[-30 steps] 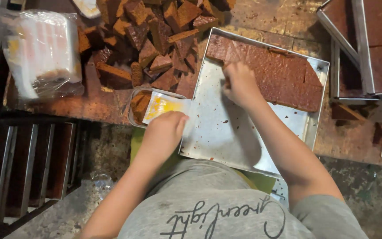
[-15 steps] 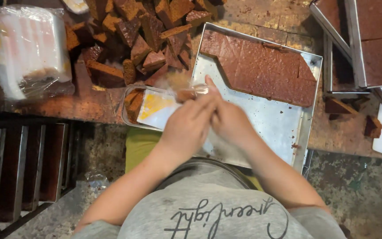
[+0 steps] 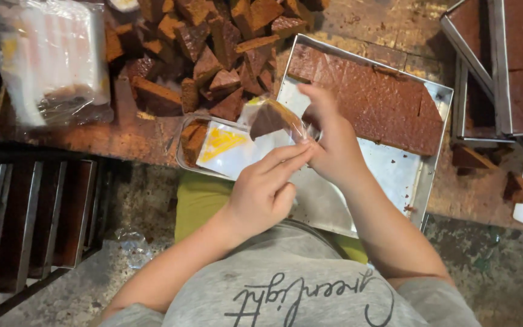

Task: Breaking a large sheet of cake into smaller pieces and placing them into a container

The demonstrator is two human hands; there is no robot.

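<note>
Both hands meet over the near edge of the metal tray (image 3: 431, 175), close in front of the person's grey shirt (image 3: 286, 284). Nearest the body, the left hand (image 3: 261, 194) is half curled, its forefinger and middle finger stretched forward and up to touch the lower edge of a clear wrapper (image 3: 279, 118); the thumb is tucked under, so how firmly it pinches cannot be told. Just to its right and slightly farther out, the right hand (image 3: 334, 148) has its fingers bent round the wrapper's right side, the forefinger raised above it, and looks to be pinching the film there. The wrapper holds a brown cake wedge (image 3: 267, 121), which lies up and to the left of both hands, tilted, with its long axis running from lower left to upper right; the right hand is touching it most closely, while the left reaches it only with fingertips. Beneath the wedge sits a small tin (image 3: 186, 160) with a stack of white and yellow wrappers (image 3: 225, 148) and a few brown pieces. Farther out, the tray carries a brown slab (image 3: 370, 100) filling its far half, the near half bare. Beyond the tin, on the wooden bench (image 3: 128, 136), lies a heap of cut cake pieces (image 3: 213, 48), with a plastic bag (image 3: 49, 60) at far left and more trays (image 3: 503, 60) at far right.
</note>
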